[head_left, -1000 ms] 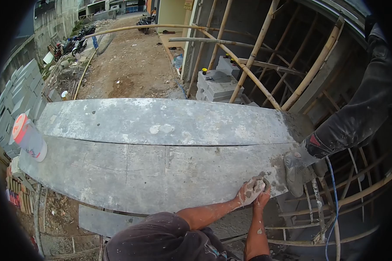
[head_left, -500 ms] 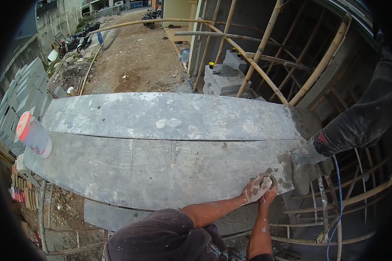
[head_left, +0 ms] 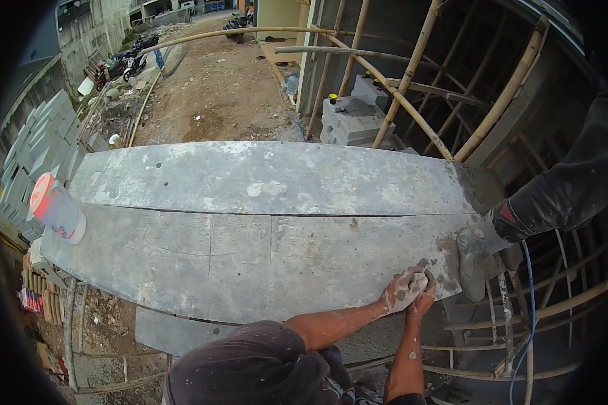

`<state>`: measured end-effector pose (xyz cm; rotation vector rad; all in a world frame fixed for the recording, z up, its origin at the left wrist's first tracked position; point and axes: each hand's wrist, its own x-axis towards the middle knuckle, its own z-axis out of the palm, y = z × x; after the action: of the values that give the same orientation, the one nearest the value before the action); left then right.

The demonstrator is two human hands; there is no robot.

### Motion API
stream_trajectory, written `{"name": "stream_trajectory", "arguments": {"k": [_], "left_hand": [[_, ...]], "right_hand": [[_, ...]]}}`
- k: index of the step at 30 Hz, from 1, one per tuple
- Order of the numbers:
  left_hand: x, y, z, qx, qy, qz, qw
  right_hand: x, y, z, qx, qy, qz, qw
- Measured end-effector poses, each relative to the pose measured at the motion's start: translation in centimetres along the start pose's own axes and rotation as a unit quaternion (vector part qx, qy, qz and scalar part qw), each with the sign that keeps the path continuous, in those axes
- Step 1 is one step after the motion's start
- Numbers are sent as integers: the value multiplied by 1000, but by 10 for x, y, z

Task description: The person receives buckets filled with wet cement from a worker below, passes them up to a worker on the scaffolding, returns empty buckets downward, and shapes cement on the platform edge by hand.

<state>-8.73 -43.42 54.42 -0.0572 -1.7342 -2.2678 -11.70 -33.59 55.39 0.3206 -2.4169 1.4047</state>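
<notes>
Mortar-smeared left hand (head_left: 397, 294), right hand (head_left: 421, 305): fingers pressed together, four o'clock; contents unclear.
Flat grey wooden boards (head_left: 243, 253): dark smears (head_left: 447, 244) could cause slipping.

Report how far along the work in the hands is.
Done, apparently: grey smears mark the board. In hand: the left hand and right hand, both grey-smeared, meet around what looks like a pale lump, mostly hidden. Remaining: the hands are neither parted nor clean; beyond that, I can't tell.
</notes>
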Motion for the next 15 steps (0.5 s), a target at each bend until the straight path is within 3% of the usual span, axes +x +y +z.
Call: {"name": "stream_trajectory", "arguments": {"k": [5, 8, 14, 15], "left_hand": [[0, 0, 1, 26, 12, 22, 999], [1, 0, 2, 14, 17, -9, 1000], [-5, 36, -3, 121, 11, -13, 992], [-3, 21, -4, 129, 20, 36, 991]], "right_hand": [[2, -9, -2, 23, -20, -23, 999], [1, 1, 2, 28, -1, -40, 999], [-2, -26, 1, 24, -3, -5, 1000], [-2, -25, 1, 34, -14, -12, 999]]}}
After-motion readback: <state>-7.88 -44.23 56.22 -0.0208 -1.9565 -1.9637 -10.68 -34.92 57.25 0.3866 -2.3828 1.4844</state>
